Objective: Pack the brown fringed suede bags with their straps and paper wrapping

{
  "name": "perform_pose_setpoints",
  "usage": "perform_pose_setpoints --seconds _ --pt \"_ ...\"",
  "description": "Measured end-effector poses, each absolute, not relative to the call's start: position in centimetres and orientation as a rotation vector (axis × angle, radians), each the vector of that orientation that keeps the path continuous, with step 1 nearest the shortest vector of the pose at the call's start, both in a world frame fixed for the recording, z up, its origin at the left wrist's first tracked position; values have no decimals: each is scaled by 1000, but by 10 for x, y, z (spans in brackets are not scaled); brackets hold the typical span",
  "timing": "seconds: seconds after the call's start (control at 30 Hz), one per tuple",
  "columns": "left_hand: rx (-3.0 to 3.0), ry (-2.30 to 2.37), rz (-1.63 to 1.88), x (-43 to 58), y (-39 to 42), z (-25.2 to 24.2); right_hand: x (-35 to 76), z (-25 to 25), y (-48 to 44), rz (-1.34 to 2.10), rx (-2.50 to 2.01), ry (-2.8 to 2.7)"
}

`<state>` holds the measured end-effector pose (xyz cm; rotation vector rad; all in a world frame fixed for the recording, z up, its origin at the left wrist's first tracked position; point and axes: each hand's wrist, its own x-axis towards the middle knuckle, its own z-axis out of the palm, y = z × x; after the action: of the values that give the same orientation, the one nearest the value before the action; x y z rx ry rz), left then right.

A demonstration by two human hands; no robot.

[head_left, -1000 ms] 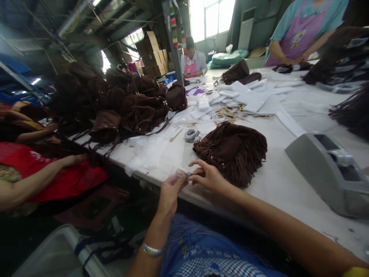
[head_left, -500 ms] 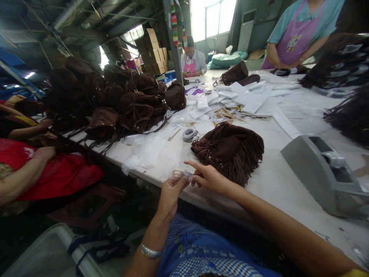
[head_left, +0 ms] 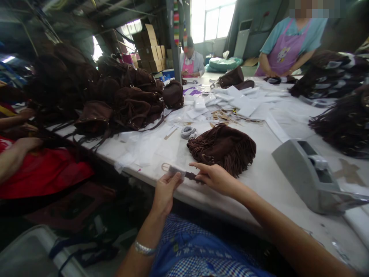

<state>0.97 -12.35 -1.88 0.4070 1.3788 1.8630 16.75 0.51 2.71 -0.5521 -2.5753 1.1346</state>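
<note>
My left hand (head_left: 166,188) pinches a pale wrap (head_left: 177,171), thin like tissue or film, with a loop-shaped metal buckle (head_left: 165,166) sticking out at its left end. From the wrap's right side a short dark brown strap (head_left: 190,176) runs to my right hand (head_left: 215,179). The thumb and lower fingers of that hand close on the strap, while its index finger points out to the left. Just beyond my hands a brown fringed bag (head_left: 223,148) lies on the white table (head_left: 155,173). A roll of grey material (head_left: 188,132) rests beside the bag.
A grey tape dispenser (head_left: 314,181) stands at the right. Many brown bags (head_left: 135,107) are heaped at the left, with fringed pieces (head_left: 343,123) piled at the right. White packets (head_left: 230,96) cover the table's middle. One co-worker (head_left: 288,50) stands across; another's arm (head_left: 17,154) is at left.
The buckle and wrap have come further into view as my left hand shifted left. A longer stretch of brown strap now shows between my hands. The whole view has moved slightly.
</note>
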Motion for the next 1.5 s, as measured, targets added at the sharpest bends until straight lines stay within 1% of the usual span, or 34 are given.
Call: perform_pose_setpoints --seconds 0.17,0.37,0.57,0.83,0.93,1.1,1.17,1.4,1.5 --pt "452 1332 1760 23 -123 -23 158 31 -2 1139 -471 -2528" --pt "399 1323 1838 13 -124 -24 163 27 2 1011 -473 -2613" --pt "410 1258 1788 14 -127 -24 162 31 -5 1208 -530 -2405" --pt "418 1211 1657 27 -132 -26 152 21 -13 1247 -568 -2207" --pt "440 1222 1667 28 -131 -26 156 21 -11 1087 -509 -2315" --pt "393 1263 1780 23 -126 -25 178 23 -4 374 -488 -2647" --pt "373 1255 1781 25 -124 -26 185 21 -2 299 -517 -2671" --pt "417 1258 1655 46 -119 -24 184 18 1 642 -503 -2505" --pt "480 1283 1609 49 -117 -23 187 19 4 715 -500 -2499"
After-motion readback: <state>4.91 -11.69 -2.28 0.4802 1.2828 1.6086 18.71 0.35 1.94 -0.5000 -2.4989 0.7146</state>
